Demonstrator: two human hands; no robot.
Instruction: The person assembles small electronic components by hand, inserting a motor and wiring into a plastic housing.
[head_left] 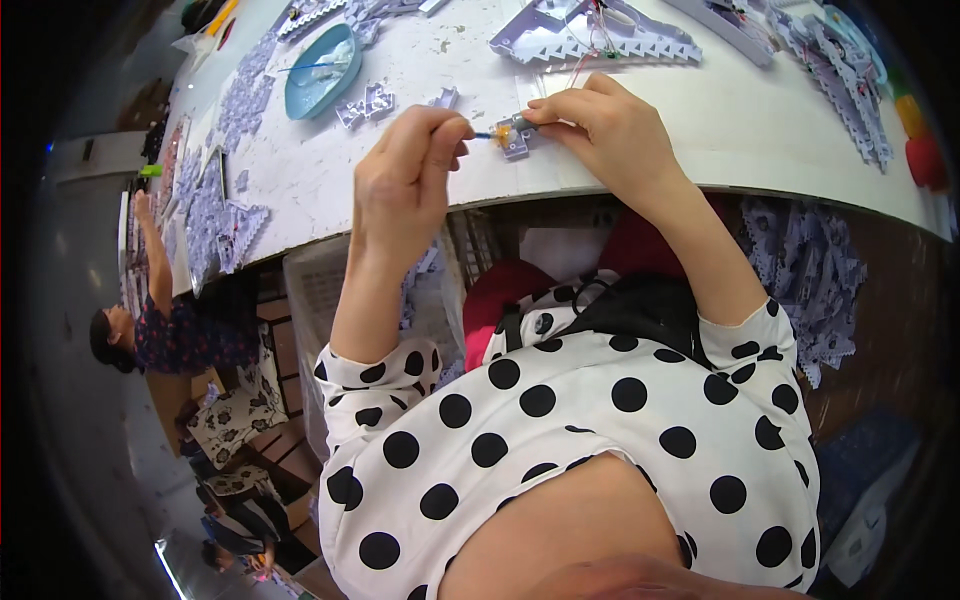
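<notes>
My left hand (405,170) is closed in a pinch on a thin blue stick (482,135). The stick's tip meets a small orange-yellow part (503,134) on a small lavender plastic piece (515,152). From the other side, my right hand (615,130) pinches a small grey cylindrical part (522,122) joined to the orange one. Both hands are just above the white table. Left of them lie loose lavender plastic pieces (368,105). Beyond these sits a light-blue bowl (298,98) with whitish stuff inside and another thin blue stick across it.
The white table (320,190) curves around in front of me. A toothed lavender frame with wires (600,50) lies ahead; more toothed strips (840,85) lie right. Small parts (215,220) pile up left. Crates (320,300) stand below the edge. Another person (180,325) works at far left.
</notes>
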